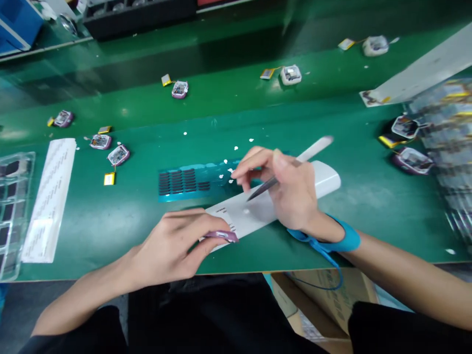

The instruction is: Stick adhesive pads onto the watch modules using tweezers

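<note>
My left hand [180,241] pinches a small purple device housing [225,236] edge-on between thumb and fingers, over the near left end of a white label sheet [254,219]. Rows of small print show on that end, while the far right end curls up. My right hand [291,189] wears a blue wrist strap [344,236] and grips slim tweezers [315,149]. Their dark tips point down left, just above a small white dot on the sheet. Whether the tips hold anything cannot be made out. A blue film strip [184,183] carrying rows of small black pieces lies behind the sheet.
Several opened housings with wired yellow batteries, such as a purple one [119,155] and a white one [291,74], lie across the green bench [140,221]. A clear tray [14,211] and printed label sheet [49,196] are left; blurred stacked trays [450,157] stand right.
</note>
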### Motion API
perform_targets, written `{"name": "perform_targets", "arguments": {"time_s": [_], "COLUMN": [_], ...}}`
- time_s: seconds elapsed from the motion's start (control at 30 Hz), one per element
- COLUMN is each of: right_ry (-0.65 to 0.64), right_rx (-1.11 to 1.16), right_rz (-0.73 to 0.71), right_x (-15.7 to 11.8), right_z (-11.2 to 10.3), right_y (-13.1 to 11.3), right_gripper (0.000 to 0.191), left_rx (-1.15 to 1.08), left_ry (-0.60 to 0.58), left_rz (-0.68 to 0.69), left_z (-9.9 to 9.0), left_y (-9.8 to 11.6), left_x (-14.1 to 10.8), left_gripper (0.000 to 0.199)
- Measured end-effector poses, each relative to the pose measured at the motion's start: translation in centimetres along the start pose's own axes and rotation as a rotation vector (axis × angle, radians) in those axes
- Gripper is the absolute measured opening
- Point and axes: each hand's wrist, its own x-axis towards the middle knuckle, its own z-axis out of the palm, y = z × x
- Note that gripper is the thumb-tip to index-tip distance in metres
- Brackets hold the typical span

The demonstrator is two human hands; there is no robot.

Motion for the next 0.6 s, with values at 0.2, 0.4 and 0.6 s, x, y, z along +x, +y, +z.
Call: {"name": "perform_targets", "arguments": {"time_s": [0.2,0.4,0.6], "right_ry": [-0.066,-0.133,-0.142], "right_rx": [-0.064,0.048,0.142], "right_rz": [0.187,0.273,0.449], "right_x": [0.5,0.9,0.4], "right_z": [-0.1,-0.5,0.0], "right_y": [0.6,0.2,1.7], "right_gripper": [0.060,0.043,0.051], "left_rx": [0.422,0.440,0.488], "left_ry": [-0.149,-0.156,-0.177], "left_rz": [0.287,0.299,0.211], "left_z": [0.0,-1.5,-2.3], "left_y": [-1.5,-2.9,-2.9], "left_x": [-0.1,0.5,0.6], "left_gripper": [0.018,0.011,0.014]}}
